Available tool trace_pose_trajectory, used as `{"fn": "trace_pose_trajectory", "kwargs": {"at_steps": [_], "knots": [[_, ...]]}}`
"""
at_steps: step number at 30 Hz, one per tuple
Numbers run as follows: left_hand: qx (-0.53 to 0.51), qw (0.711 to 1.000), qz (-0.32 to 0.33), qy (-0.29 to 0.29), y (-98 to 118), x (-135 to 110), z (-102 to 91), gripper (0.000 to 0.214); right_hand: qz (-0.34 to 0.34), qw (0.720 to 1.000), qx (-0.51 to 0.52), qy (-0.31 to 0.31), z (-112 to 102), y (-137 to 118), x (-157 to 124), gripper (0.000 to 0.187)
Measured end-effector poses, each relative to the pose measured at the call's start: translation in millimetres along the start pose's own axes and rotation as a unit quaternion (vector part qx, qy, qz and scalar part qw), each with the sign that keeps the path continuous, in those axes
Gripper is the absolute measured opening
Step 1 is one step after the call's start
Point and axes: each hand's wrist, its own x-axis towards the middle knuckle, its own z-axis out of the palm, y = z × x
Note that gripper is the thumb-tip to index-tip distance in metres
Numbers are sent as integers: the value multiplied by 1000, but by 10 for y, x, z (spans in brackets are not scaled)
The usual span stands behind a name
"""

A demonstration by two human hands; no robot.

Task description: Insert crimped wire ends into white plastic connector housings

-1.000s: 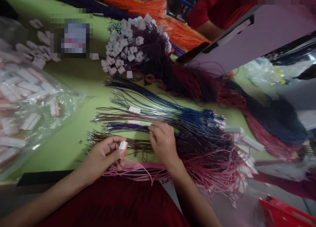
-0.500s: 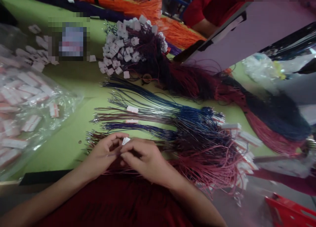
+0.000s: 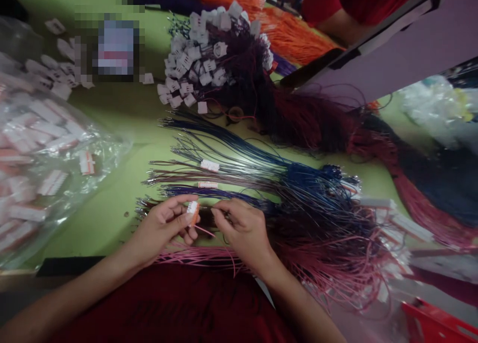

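My left hand [image 3: 162,228] is closed around a small white and orange connector housing [image 3: 193,211], pinched between thumb and fingers. A pink wire [image 3: 204,230] sticks out of the housing toward the right. Just to the right, my right hand [image 3: 244,228] has its thumb and forefinger pressed together; whatever is between them is too small to make out. Both hands are over the near bundles of cut wires, with pink wires [image 3: 209,254] running below them. Two more housings, a white one [image 3: 210,165] and an orange-edged one [image 3: 208,185], lie on the wires beyond.
At left lies a clear plastic bag [image 3: 112,144] of connector housings. A heap of white connectors [image 3: 194,59] on dark red wires sits at the back. Blue wires [image 3: 224,139] stretch across the green table [image 3: 138,119]. A co-worker's arm [image 3: 345,27] shows behind a panel [image 3: 388,49].
My hands have moved apart, the right one shifting rightward. The housing in my left hand now shows its orange side and the pink wire. The whole view has shifted slightly.
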Motion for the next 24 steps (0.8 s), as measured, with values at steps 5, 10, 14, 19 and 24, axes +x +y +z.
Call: {"fn": "trace_pose_trajectory", "kwargs": {"at_steps": [5,10,14,19,24], "knots": [[-31,999,16,1,-9,8,-12,40,-20,998,-51,14,3,-5,9,13],[-42,999,4,-4,9,3,-15,39,-22,998,-52,2,33,-33,4,14],[-41,999,0,-5,10,-1,-19,40,-21,998,-54,-17,30,-64,3,15],[-35,999,3,-4,5,-7,-22,41,-24,997,-61,-37,15,-79,2,16],[-45,999,-19,0,28,-1,-7,42,-37,997,-62,-32,17,-63,0,17]]}}
